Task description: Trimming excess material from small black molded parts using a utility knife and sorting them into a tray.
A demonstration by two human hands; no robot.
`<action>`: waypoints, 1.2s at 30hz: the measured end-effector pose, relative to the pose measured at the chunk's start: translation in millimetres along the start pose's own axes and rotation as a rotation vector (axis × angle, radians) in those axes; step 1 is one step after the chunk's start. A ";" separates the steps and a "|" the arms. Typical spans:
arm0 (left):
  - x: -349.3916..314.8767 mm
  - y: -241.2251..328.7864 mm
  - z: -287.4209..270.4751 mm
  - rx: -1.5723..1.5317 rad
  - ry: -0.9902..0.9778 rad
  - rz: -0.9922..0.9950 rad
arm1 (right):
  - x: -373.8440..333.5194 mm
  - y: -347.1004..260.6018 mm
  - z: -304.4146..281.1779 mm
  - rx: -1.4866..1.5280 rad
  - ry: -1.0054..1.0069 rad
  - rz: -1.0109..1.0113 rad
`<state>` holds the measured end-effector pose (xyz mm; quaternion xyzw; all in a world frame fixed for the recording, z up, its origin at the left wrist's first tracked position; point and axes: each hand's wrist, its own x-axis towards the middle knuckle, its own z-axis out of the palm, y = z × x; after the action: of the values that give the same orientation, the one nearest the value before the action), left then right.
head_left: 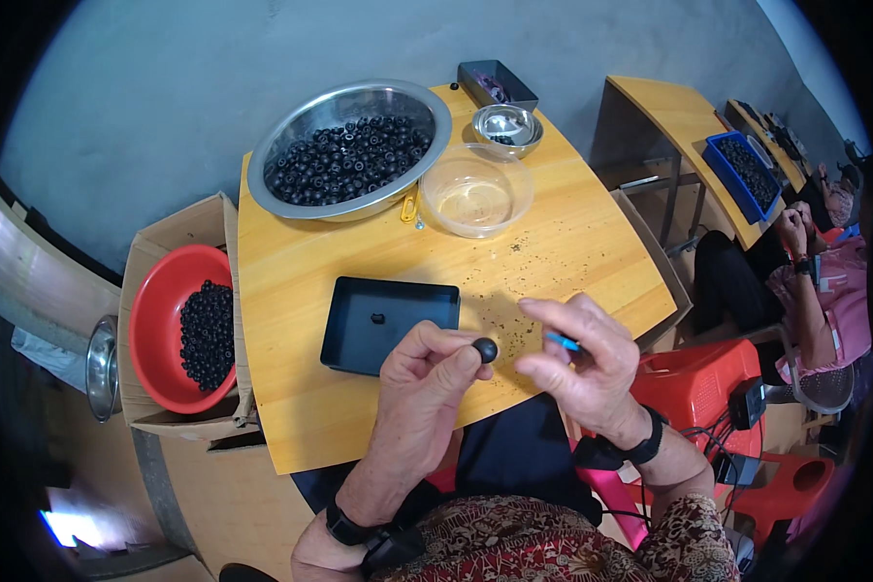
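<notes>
Between the thumb and fingertips of my left hand [427, 373] is a small round black piece [485, 350], held above the table's near edge. My right hand [592, 364] hovers just to the right of it, thumb and forefinger apart. A small blue tool [564, 341] is tucked in the fingers of that hand; most of it is hidden, so its kind does not show. Just beyond my left hand lies a shallow black tray [349, 330] with one small black piece [378, 318] in it.
On the wooden table [291, 407] stand a steel basin [422, 102] of black pieces, a clear plastic bowl [475, 209], a small metal bowl [529, 144] and a dark box [514, 87]. Crumbs are scattered at right. A red basin [150, 335] sits left; another person [824, 301] works at right.
</notes>
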<state>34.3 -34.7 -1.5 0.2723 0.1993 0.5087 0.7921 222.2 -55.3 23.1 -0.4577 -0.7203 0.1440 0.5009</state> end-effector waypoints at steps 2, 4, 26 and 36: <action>0.1 0.7 0.3 -0.021 0.003 -0.002 | 3.3 -9.5 2.9 0.043 -0.028 0.000; 0.8 -0.2 0.3 -0.025 -0.015 -0.007 | 4.4 -12.5 6.7 0.034 -0.023 -0.094; 3.0 -0.5 -2.1 -0.018 0.000 -0.024 | 2.8 1.7 16.5 -0.099 0.031 -0.256; 1.1 2.1 -3.5 -0.060 0.018 -0.065 | 2.1 7.1 6.0 -0.160 0.050 -0.232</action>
<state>31.2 -32.2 -2.9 0.2371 0.1996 0.4910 0.8142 220.5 -48.3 16.9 -0.4132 -0.7650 0.0155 0.4938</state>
